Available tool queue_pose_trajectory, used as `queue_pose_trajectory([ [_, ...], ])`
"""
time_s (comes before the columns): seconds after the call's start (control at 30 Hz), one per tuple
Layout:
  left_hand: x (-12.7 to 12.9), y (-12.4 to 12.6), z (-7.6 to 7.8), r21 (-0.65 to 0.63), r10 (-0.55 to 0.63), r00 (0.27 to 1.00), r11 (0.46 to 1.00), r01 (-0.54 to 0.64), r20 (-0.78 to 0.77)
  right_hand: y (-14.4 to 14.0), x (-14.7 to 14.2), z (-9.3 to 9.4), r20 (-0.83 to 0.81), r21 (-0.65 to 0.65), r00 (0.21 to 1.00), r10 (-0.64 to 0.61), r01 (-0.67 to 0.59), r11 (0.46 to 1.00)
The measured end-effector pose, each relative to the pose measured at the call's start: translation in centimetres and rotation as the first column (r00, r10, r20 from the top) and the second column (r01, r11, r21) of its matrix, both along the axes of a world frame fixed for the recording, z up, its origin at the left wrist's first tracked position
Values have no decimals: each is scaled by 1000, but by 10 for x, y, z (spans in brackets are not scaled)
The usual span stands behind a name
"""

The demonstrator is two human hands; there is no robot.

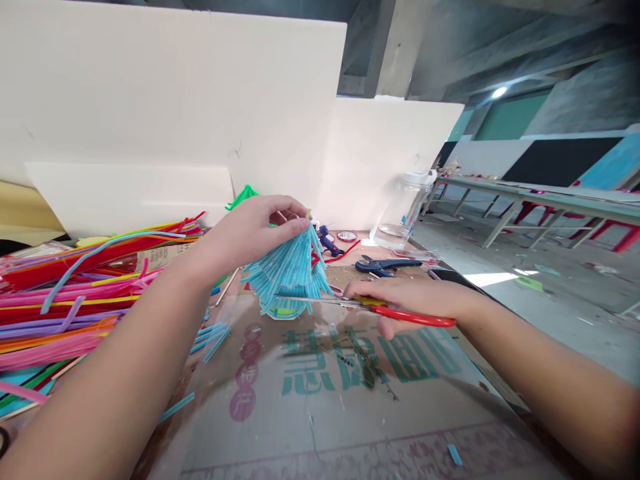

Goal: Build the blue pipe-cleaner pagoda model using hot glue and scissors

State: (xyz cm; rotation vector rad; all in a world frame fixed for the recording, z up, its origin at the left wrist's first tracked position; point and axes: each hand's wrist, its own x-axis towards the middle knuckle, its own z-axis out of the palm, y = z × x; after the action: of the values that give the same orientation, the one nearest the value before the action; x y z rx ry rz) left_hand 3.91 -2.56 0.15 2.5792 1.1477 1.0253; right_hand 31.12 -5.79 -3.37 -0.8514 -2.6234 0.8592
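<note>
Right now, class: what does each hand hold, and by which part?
Left hand pinches the blue pipe-cleaner bundle at its top; right hand grips the scissors by their red handles.

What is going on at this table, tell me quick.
A person works with both bare hands. The left hand pinches the top of a blue pipe-cleaner bundle shaped like a cone. The right hand holds red-handled scissors, blades at the bundle's lower edge. Loose coloured pipe cleaners are piled at the left, and blue offcuts lie on the cardboard sheet.
</note>
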Motion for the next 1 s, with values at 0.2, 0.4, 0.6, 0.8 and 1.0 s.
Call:
queue_pose_trajectory([
  [0.2,1,-1,0,2,14,1000,1000,-14,-8,15,14,-11,124,67,992,-20,12,998],
  [0.4,1,-1,0,3,9,1000,1000,-9,-6,13,14,-10,237,10,971,-21,19,1000],
  [0.6,-5,9,-4,-26,35,999,999,-34,39,4,13,-3,397,105,912,-101,65,992],
  [0.8,-11,17,-6,-83,97,992,992,-91,74,15,7,-30,365,182,930,-34,-35,983],
  [1.0,-12,15,-4,-83,88,995,993,-84,47,15,-16,-39,-45,67,970,-238,241,968],
])
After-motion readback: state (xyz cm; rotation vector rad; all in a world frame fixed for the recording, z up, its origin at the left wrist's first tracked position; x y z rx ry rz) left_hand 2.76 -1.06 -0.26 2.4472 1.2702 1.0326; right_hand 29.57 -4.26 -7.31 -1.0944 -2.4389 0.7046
